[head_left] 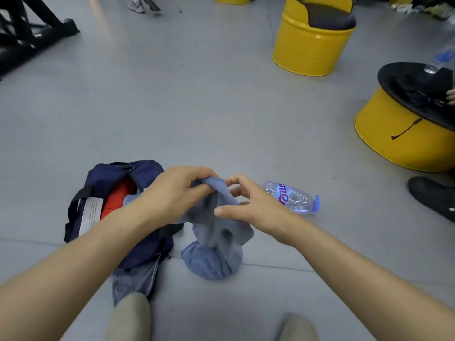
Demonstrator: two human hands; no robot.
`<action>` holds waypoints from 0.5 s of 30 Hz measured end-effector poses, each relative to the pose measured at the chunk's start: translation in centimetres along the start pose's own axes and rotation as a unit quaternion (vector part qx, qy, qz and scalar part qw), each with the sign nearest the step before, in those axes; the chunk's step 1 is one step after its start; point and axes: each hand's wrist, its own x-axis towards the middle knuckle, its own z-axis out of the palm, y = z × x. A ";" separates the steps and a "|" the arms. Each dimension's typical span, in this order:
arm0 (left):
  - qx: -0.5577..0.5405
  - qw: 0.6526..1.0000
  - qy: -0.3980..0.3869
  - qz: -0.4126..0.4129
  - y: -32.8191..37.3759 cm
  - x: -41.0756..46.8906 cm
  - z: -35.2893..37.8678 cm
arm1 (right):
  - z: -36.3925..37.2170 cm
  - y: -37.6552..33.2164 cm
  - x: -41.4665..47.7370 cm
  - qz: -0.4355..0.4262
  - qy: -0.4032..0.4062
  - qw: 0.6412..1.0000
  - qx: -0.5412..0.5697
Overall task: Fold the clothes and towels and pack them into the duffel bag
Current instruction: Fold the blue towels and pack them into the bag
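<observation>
A blue towel (216,244) hangs bunched from my hands, its lower end resting on the grey floor. My left hand (172,193) grips its top edge with curled fingers. My right hand (248,205) pinches the towel just beside it, thumb pressed on the cloth. To the left lies the navy duffel bag (105,178), open, with a red garment (118,198) and a bit of light blue cloth inside. A white label (89,215) shows on the bag. Denim fabric (134,281) lies at the bag's near end.
A plastic water bottle (291,196) lies on the floor right of my hands. Two yellow drum seats (310,45) (403,134) stand at the back right. A black shoe (433,195) is at the right edge, a black frame (29,28) at top left. My knees (130,316) are below.
</observation>
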 end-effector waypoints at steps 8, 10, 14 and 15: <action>0.046 0.999 -0.013 0.019 -0.8 0.2 -1.7 | -1.0 -1.6 -0.1 -0.013 -0.086 0.996 -0.012; 0.054 0.998 -0.007 0.028 -1.0 0.3 -2.0 | -1.3 -1.6 0.0 -0.010 -0.072 0.996 -0.050; 0.059 0.998 0.010 0.016 -1.9 0.4 -3.0 | -2.0 -0.6 0.2 -0.009 -0.034 0.971 -0.238; 0.071 0.997 0.011 0.010 -2.4 0.4 -3.3 | -2.2 -0.3 0.2 -0.001 -0.028 0.964 -0.264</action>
